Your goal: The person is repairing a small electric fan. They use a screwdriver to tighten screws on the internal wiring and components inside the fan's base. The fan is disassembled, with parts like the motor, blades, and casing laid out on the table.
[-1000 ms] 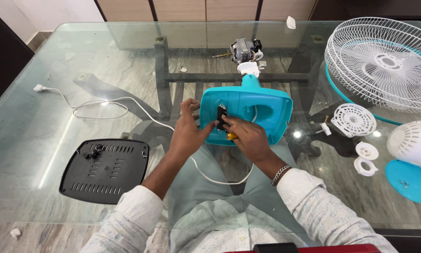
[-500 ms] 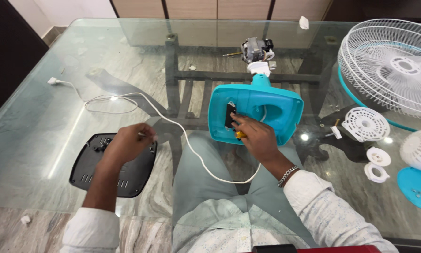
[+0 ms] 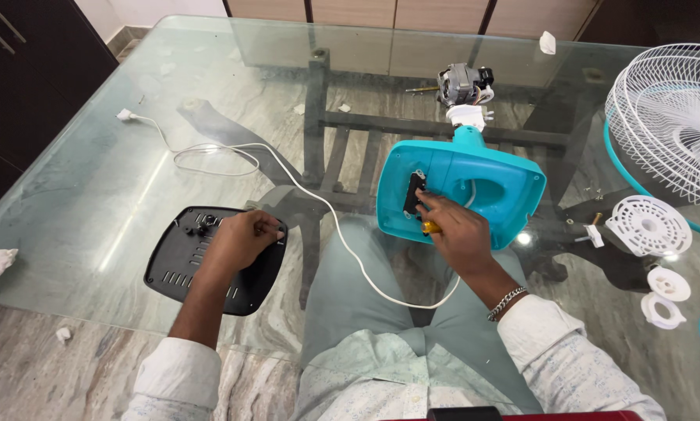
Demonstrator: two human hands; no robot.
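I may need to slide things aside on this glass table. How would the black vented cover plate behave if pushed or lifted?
The black cover plate lies flat under the left hand, so it would probably slide easily on the glass table. It looks like thin plastic: likely light and fairly stiff. Small parts lying on it near one corner might roll off if it is tilted.

- One view only, from the person's head, looking steeply down and forward
- Close over the glass table (image 3: 116, 179), lap at the bottom edge
- Both hands in view, far table edge at top
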